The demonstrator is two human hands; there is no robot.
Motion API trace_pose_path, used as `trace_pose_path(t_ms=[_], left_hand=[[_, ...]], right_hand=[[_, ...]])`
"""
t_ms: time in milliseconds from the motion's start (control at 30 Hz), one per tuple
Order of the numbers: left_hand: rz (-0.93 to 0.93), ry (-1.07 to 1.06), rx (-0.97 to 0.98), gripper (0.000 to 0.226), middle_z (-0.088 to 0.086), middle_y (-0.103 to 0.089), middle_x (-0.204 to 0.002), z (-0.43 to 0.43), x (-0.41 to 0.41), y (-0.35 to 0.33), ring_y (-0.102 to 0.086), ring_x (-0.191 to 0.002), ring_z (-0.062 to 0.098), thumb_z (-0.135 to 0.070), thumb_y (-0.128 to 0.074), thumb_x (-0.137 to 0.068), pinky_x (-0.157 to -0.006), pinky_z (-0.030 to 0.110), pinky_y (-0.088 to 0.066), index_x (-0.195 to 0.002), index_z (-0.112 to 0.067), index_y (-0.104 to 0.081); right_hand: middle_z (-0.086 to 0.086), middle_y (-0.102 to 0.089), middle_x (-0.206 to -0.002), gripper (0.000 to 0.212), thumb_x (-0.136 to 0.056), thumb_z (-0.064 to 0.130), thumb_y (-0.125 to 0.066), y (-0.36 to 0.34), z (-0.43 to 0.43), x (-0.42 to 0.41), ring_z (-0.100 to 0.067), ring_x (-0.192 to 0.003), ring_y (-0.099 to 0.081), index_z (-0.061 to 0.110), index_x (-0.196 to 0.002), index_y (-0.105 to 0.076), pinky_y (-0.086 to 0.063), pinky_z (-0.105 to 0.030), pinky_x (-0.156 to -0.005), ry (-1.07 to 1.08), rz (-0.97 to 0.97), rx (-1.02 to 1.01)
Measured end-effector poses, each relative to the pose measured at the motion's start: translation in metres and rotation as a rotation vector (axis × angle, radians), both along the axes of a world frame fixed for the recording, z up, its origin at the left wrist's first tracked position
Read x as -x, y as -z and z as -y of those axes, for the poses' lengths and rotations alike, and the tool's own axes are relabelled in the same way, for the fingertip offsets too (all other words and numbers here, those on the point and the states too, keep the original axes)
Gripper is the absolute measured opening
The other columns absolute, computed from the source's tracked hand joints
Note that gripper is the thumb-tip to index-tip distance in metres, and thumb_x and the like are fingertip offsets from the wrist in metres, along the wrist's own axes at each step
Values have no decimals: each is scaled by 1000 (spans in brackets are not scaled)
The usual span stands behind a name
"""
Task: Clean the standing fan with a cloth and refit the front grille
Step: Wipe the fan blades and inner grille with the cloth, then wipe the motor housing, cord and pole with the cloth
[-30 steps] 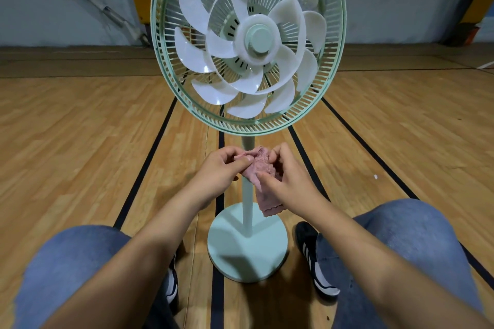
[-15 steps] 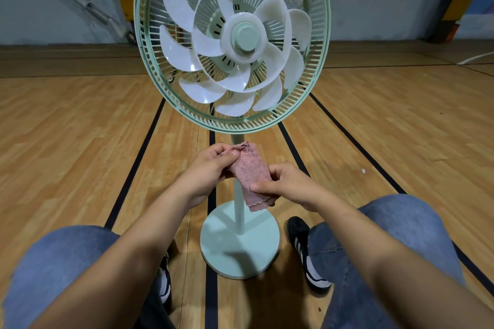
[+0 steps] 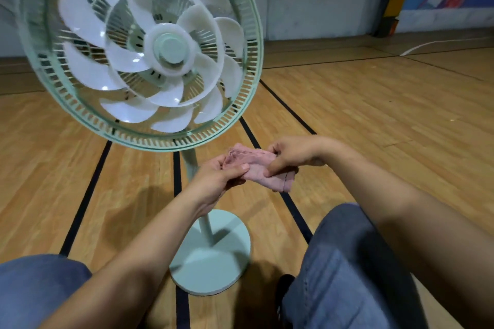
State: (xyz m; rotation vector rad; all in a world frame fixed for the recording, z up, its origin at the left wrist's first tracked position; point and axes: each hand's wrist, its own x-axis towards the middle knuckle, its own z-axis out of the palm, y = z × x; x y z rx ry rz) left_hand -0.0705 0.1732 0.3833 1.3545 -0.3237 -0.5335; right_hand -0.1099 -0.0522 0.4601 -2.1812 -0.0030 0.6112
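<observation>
A pale green standing fan [image 3: 139, 56] fills the upper left, its white blades [image 3: 171, 48] bare with no front grille over them. Its thin pole drops to a round base [image 3: 213, 251] on the floor between my knees. Just below the fan's rim I hold a folded pink cloth [image 3: 256, 165] with both hands. My left hand [image 3: 219, 179] pinches its left end under the thumb. My right hand [image 3: 291, 155] grips its right end from above. The cloth touches neither the fan nor the floor.
Wooden floor [image 3: 374, 115] with black lines runs all round the fan. My knees in blue jeans [image 3: 342, 270] flank the base, and a dark shoe shows beside it. A grey wall and a white cable [image 3: 427, 45] lie at the back right.
My view has swung right, so the fan now sits to the left. My hands have spread the cloth sideways, the right hand moving to its right end.
</observation>
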Motion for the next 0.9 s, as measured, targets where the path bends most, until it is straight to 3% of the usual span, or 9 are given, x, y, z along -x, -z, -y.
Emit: trace_pose_path(t_ms=[133,267,367,567,733,900], left_hand=[[26,6,-31,32,23,-75,-119,37,-12,9,-73,-101,23,1,-66,-100,-84,27,-62,-132,6,-63],[44,48,-87,28,12,-79,-106,75,-21,20,-75,-88,18,-2,-69,-100,-77,24,-61,-128,2,-66],[46,86,-135,31,11,-80,-108,104,-26,34,-77,-88,16,-4,-71,-100,-76,25,-61,-129,1,-65],[2,123,-248,29,12,-80,-115,162,-26,80,-78,-91,15,-11,-72,-101,-76,26,-64,-128,-3,-67],[-67,200,-347,24,11,-81,-111,204,-23,132,-79,-90,15,-19,-69,-104,-81,28,-65,-123,-3,-69],[-142,246,-470,19,12,-80,-112,235,-18,193,-79,-99,24,-22,-68,-106,-75,29,-64,-115,-6,-73]], right_hand=[[-30,-76,-98,27,-96,9,-76,14,40,1,-39,-89,-77,0,-118,-65,-65,-35,-67,80,47,-126],[-11,-75,-88,20,-90,8,-82,37,79,6,-25,-79,-72,10,-105,-69,-59,-30,-63,201,87,-163],[-15,-69,-93,25,-90,7,-82,59,107,14,-27,-83,-66,7,-109,-66,-57,-28,-62,273,74,-195],[-15,-65,-87,31,-90,7,-82,120,160,37,-17,-69,-64,-3,-114,-65,-53,-28,-58,496,92,-249],[-18,-65,-96,24,-91,3,-79,183,199,60,-29,-85,-61,3,-110,-65,-52,-36,-68,662,22,-337],[-19,-66,-94,26,-92,3,-77,243,220,80,-29,-83,-63,-4,-114,-65,-54,-39,-69,764,-31,-319]])
